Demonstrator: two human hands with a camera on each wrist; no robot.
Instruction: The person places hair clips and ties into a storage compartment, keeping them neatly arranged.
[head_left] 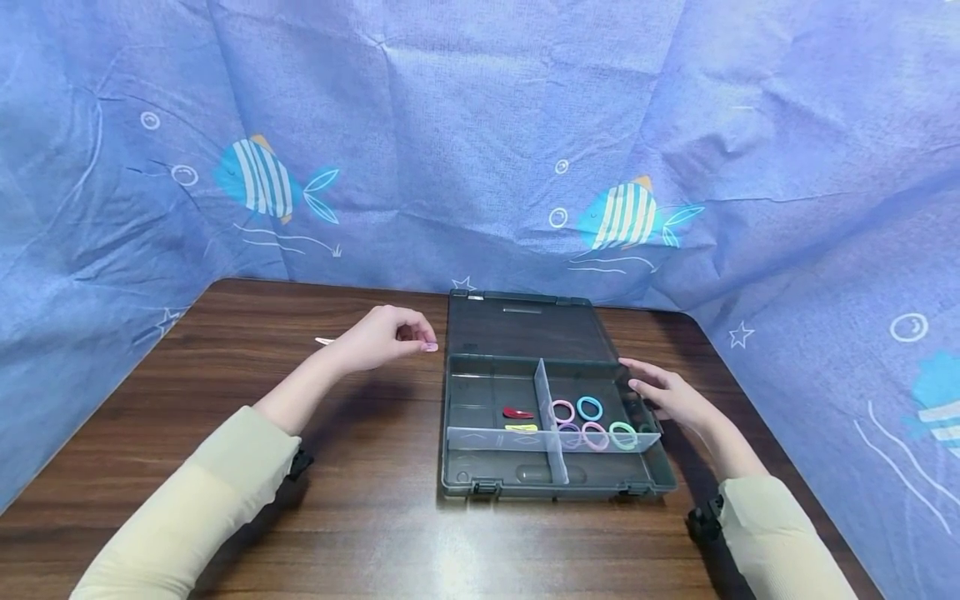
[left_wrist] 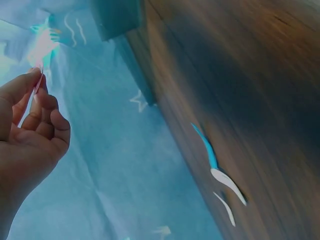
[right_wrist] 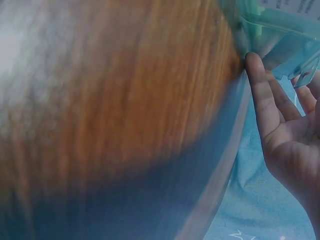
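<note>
My left hand is raised over the table, left of the box. Between thumb and fingertips it pinches a small pink hair clip, seen thin and edge-on in the left wrist view. The dark translucent organizer box lies with its lid folded back. In its back left compartment are a red hair clip and a yellow hair clip. The back right one holds several hair ties, among them a blue hair tie. My right hand touches the box's right side with extended fingers.
Left of the box, a blue clip and two white clips, one the larger white clip, lie on the wooden table. Pale dividers partition the box. A blue fish-print cloth hangs behind the table and at its sides.
</note>
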